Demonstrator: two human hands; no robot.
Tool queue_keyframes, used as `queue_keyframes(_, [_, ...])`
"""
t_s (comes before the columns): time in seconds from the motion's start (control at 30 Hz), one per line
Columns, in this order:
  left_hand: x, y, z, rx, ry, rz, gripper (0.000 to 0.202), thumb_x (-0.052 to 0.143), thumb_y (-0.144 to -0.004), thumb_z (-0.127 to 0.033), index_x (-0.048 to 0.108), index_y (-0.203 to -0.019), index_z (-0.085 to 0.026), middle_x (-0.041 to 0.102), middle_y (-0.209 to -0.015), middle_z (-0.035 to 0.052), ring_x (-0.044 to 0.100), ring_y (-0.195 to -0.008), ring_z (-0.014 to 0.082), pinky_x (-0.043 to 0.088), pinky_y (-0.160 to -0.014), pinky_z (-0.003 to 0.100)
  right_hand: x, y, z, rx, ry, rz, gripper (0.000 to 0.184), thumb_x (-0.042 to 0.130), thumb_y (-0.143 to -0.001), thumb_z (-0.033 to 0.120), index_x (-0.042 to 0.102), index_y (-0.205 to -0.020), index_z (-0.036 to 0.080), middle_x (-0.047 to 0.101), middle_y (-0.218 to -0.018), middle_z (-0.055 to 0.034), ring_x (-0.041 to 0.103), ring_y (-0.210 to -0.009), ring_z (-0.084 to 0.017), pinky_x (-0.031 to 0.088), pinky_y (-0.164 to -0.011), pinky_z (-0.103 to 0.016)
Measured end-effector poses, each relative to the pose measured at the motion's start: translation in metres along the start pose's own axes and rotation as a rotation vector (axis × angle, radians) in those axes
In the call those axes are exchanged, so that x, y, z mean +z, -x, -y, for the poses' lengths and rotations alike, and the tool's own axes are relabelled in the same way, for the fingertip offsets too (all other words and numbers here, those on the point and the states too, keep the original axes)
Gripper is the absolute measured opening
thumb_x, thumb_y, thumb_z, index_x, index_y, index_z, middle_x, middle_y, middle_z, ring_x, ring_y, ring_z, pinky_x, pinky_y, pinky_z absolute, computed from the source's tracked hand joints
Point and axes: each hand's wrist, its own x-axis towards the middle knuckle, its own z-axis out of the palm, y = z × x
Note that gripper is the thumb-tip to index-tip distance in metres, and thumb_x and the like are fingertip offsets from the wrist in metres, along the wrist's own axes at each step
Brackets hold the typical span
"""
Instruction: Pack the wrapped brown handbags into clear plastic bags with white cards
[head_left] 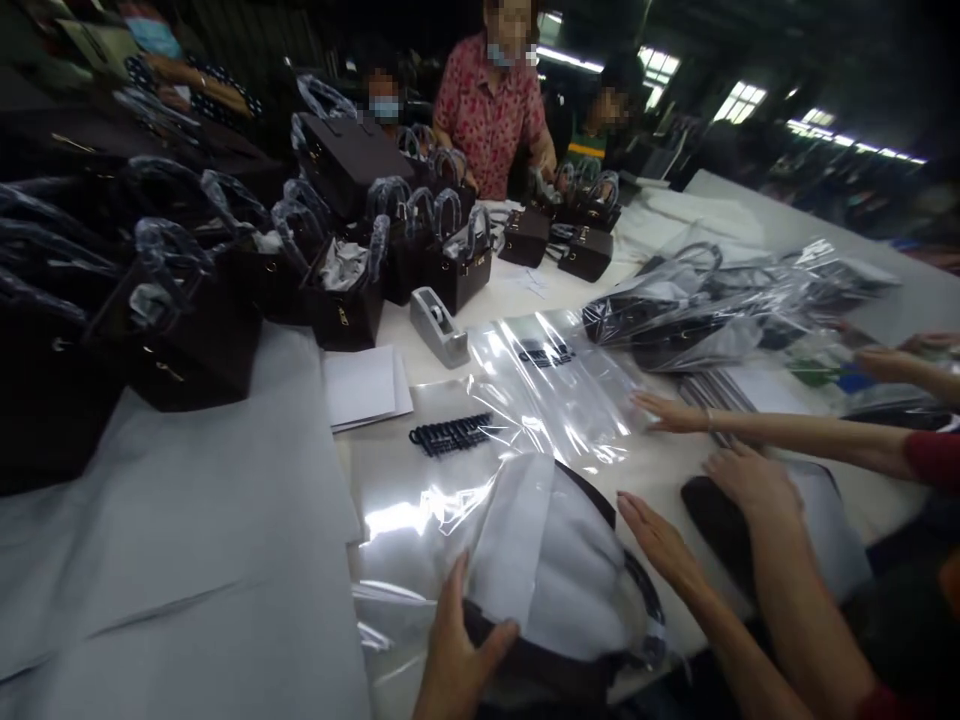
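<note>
A dark handbag (551,672) lies on its side in front of me, with white wrapping paper (517,550) over its upper face. One dark handle (646,600) sticks out to the right. My left hand (461,650) grips the bag's near left corner, thumb over the dark side and fingers along the edge. To the right of the bag, my right hand (660,540) is open, fingers stretched out and apart from the handle. Beneath and beyond the bag spreads a clear plastic bag (405,480) with a dark printed strip.
Wrapped dark handbags (187,340) crowd the left and back. A tape dispenser (439,328) stands beside white paper sheets (364,385). Another clear plastic bag (555,400) lies ahead. At right, a red-sleeved co-worker's hands (754,490) reach in close to mine. Other people stand across the table.
</note>
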Motion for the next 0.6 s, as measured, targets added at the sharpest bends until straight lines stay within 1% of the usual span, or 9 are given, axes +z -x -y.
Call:
queue_keyframes(0.07, [0.009,0.002,-0.001,0.057,-0.123,-0.021,0.086,0.060,-0.065,-0.056,0.028,-0.133,-0.013,0.029,-0.140,0.0155,0.021,-0.130,0.0322,0.012,-0.108,0.052,0.010,0.009,-0.017,0.053,-0.128,0.055,0.053,0.043,-0.077,0.056,0.057,-0.111,0.017,0.056,-0.118,-0.0093,0.047,-0.114,-0.024,0.031,-0.102,-0.039])
queue_keyframes(0.13, [0.006,-0.002,-0.008,0.096,-0.173,-0.023,0.079,0.055,-0.070,-0.053,0.031,-0.131,-0.010,0.032,-0.138,0.0164,0.024,-0.130,0.0308,0.012,-0.108,0.050,0.016,0.022,-0.016,0.082,-0.253,0.032,0.051,0.046,-0.075,0.056,0.059,-0.106,0.017,0.059,-0.111,-0.0079,0.050,-0.109,-0.024,0.033,-0.100,-0.038])
queue_keyframes(0.2, [-0.009,-0.011,-0.019,0.150,-0.130,-0.018,0.070,0.048,-0.075,-0.052,0.035,-0.129,-0.008,0.039,-0.134,0.0170,0.032,-0.126,0.0293,0.022,-0.106,0.047,0.019,0.042,-0.007,0.154,-0.366,-0.012,0.048,0.051,-0.072,0.056,0.060,-0.099,0.017,0.062,-0.102,-0.0071,0.054,-0.101,-0.023,0.039,-0.093,-0.036])
queue_keyframes(0.27, [-0.030,-0.025,-0.032,0.236,-0.059,0.012,0.063,0.046,-0.077,-0.052,0.044,-0.123,-0.009,0.047,-0.128,0.0154,0.041,-0.119,0.0293,0.028,-0.102,0.046,0.027,0.069,0.000,0.264,-0.484,-0.039,0.051,0.056,-0.069,0.056,0.057,-0.101,0.017,0.063,-0.094,-0.0055,0.058,-0.087,-0.021,0.048,-0.077,-0.033])
queue_keyframes(0.33, [-0.049,-0.041,-0.043,0.342,0.005,0.045,0.053,0.039,-0.081,-0.051,0.052,-0.116,-0.014,0.054,-0.121,0.0106,0.045,-0.115,0.0270,0.030,-0.101,0.043,0.043,0.098,0.001,0.383,-0.610,-0.086,0.061,0.060,-0.064,0.059,0.050,-0.109,0.019,0.061,-0.087,-0.0033,0.058,-0.073,-0.018,0.049,-0.058,-0.028])
queue_keyframes(0.37, [-0.055,-0.048,-0.047,0.375,0.025,0.054,0.050,0.035,-0.083,-0.050,0.056,-0.112,-0.016,0.056,-0.119,0.0084,0.047,-0.114,0.0253,0.030,-0.102,0.041,0.054,0.111,0.000,0.434,-0.670,-0.121,0.066,0.060,-0.062,0.061,0.046,-0.112,0.019,0.060,-0.086,-0.0026,0.057,-0.070,-0.017,0.047,-0.052,-0.027])
queue_keyframes(0.43, [-0.061,-0.059,-0.049,0.403,0.041,0.066,0.046,0.030,-0.085,-0.047,0.061,-0.104,-0.018,0.059,-0.114,0.0060,0.049,-0.112,0.0228,0.030,-0.102,0.038,0.076,0.129,-0.005,0.487,-0.759,-0.193,0.071,0.060,-0.060,0.064,0.042,-0.114,0.021,0.059,-0.087,-0.0021,0.057,-0.071,-0.017,0.046,-0.050,-0.025])
queue_keyframes(0.5, [-0.060,-0.065,-0.047,0.400,0.042,0.071,0.042,0.034,-0.085,-0.043,0.063,-0.099,-0.017,0.061,-0.111,0.0065,0.050,-0.110,0.0224,0.030,-0.101,0.038,0.094,0.138,-0.010,0.494,-0.803,-0.223,0.073,0.059,-0.060,0.065,0.040,-0.115,0.022,0.058,-0.090,-0.0022,0.056,-0.074,-0.017,0.046,-0.052,-0.024])
queue_keyframes(0.6, [-0.059,-0.067,-0.041,0.380,0.029,0.082,0.036,0.044,-0.082,-0.040,0.063,-0.101,-0.016,0.061,-0.111,0.0068,0.050,-0.110,0.0228,0.031,-0.101,0.038,0.105,0.139,-0.012,0.500,-0.826,-0.219,0.073,0.060,-0.060,0.065,0.040,-0.117,0.022,0.058,-0.095,-0.0034,0.056,-0.078,-0.018,0.046,-0.053,-0.024])
